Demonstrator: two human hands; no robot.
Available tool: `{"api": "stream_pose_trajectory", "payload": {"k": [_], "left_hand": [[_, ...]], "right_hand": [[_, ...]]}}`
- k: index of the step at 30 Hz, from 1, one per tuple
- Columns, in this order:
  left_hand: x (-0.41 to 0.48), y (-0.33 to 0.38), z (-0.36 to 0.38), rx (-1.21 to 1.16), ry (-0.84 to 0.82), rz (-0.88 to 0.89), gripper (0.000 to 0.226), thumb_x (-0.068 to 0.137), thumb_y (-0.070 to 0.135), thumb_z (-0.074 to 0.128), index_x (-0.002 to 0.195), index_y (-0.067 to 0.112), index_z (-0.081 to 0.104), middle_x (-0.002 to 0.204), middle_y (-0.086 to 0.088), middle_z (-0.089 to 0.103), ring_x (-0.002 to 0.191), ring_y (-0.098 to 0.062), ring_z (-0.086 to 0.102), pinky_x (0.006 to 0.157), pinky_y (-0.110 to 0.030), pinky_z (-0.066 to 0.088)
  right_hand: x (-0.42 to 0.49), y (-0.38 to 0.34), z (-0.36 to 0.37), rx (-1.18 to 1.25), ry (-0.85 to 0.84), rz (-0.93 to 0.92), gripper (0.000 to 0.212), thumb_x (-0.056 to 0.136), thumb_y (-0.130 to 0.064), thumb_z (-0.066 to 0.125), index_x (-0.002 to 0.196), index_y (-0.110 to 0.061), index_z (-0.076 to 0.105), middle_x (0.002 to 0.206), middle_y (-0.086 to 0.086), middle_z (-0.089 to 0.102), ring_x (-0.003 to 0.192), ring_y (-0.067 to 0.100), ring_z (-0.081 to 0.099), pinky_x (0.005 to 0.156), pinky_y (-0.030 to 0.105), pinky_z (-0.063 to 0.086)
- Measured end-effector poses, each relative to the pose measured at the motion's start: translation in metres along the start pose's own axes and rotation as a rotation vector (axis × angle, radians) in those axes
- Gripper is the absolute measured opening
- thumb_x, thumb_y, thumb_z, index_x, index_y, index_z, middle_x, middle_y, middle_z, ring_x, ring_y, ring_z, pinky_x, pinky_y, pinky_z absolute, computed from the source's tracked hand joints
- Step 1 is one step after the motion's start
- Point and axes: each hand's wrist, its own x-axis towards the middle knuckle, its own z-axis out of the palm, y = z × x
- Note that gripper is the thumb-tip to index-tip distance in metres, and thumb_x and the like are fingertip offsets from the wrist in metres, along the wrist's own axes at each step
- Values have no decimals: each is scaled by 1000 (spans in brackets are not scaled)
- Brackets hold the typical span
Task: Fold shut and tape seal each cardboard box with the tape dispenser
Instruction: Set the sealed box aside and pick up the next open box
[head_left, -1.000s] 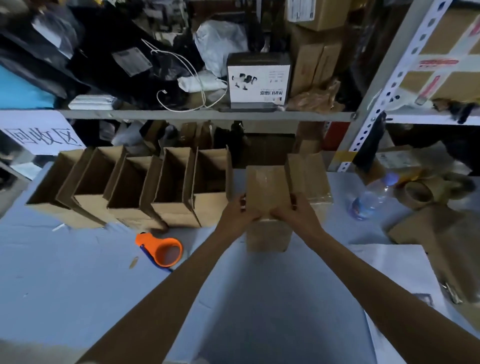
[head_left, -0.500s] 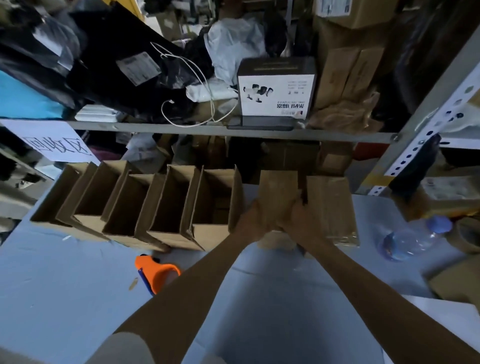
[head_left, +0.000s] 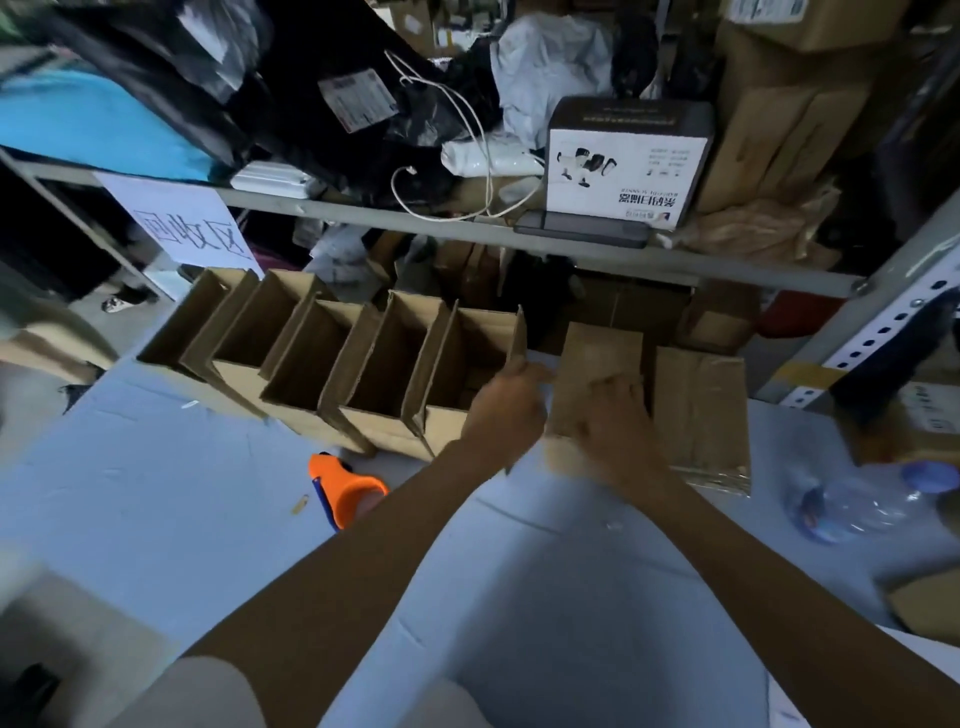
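Nearest: two bare forearms reach forward over the blue-grey tabletop (head_left: 156, 519), light sleeve at the bottom edge.

Tape dispenser (head_left: 345, 488), orange, lies on the tabletop left of the left forearm, just in front of the box row. Neither hand touches it.

Hands are apart, side by side:
- Left hand (head_left: 506, 410) is at the rightmost of the open boxes (head_left: 363, 364), thumb up against the lower edge of its right flap. Motion blur, so I cannot tell whether it grips the flap or only touches it.
- Right hand (head_left: 610, 415) lies palm-down on the closed box (head_left: 602, 353), fingers laid forward over the top, not curled round it.

The closed box stands just right of the open row. A second closed box (head_left: 698, 410) sits touching or nearly touching its right side, shiny tape visible along its near edge.

The open boxes are five in a row, packed side to side, flaps up, running back and left across the tabletop.

Far right on the tabletop: clear water bottle (head_left: 862, 501) with a bluish cap, lying on its side, well apart from the boxes.

Behind: metal shelf (head_left: 467, 223) across the frame, with a white paper sign (head_left: 182, 228) hanging from its edge at left. On the shelf are a white product box (head_left: 623, 166), a white cable (head_left: 467, 156), dark bags and brown cartons.
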Motion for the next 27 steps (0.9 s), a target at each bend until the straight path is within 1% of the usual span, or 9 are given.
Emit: {"api": "stream_pose_trajectory", "payload": {"k": [2,5,9,14,17,20,22,24,27], "left_hand": [[-13,-15,-21,20,135,-32,27,89,18,51,114,17,61,115,-5,55,103,-23,55,83,-35,47],[-37,-43,-45,29,193,-179,34,84,12,53,117,19,60,122,-3,53,113,-23,49,89,-36,46],[-58,-77,-55,244,-89,-65,42,86,13,56,126,22,52,130,2,49,127,-19,36,101,-28,36],[-57,-90,-62,168,-132,145,44,84,10,56,128,15,53,129,-1,52,127,-20,40,110,-24,21],[-60,-98,-74,-74,-65,134,40,86,4,53,125,12,57,126,-5,54,120,-22,49,101,-25,34],[-61,-105,-90,-185,111,194,29,89,10,51,115,4,62,113,-11,60,105,-26,56,94,-31,43],[-58,-112,-98,-241,224,222,28,88,21,53,108,4,63,102,-12,61,97,-27,56,88,-37,46],[-59,-111,-106,-312,287,265,27,88,20,62,109,4,62,110,-14,60,105,-29,55,93,-43,45],[-67,-102,-116,-474,129,163,48,90,33,61,130,11,48,138,-12,42,125,-28,40,104,-43,37]], "right_hand": [[-6,-16,4,85,-69,-43,52,92,-37,21,120,-6,52,123,12,51,118,28,46,100,34,34],[-15,-47,8,301,-95,-22,27,95,-34,48,110,-12,53,99,-5,51,98,13,52,84,27,40],[-10,-88,19,438,-84,101,27,94,-38,54,92,-11,53,76,-4,48,83,19,54,70,29,38],[3,-120,33,462,-57,307,24,95,-21,53,110,-3,51,95,9,51,102,31,57,79,33,43],[-5,-128,34,376,58,362,4,94,-5,48,96,-3,51,91,15,55,95,36,60,78,38,49],[-29,-135,24,363,210,421,15,92,-4,47,105,-1,55,94,19,61,87,36,62,76,45,53],[-52,-138,11,353,276,433,22,91,-6,48,111,-4,56,90,15,61,80,32,60,69,38,50],[-78,-141,-3,297,329,465,28,90,-12,49,116,-11,59,94,12,61,81,30,59,71,34,47],[-116,-152,-15,171,381,509,31,90,-20,48,117,-20,62,104,11,66,91,31,61,81,36,49]]}}
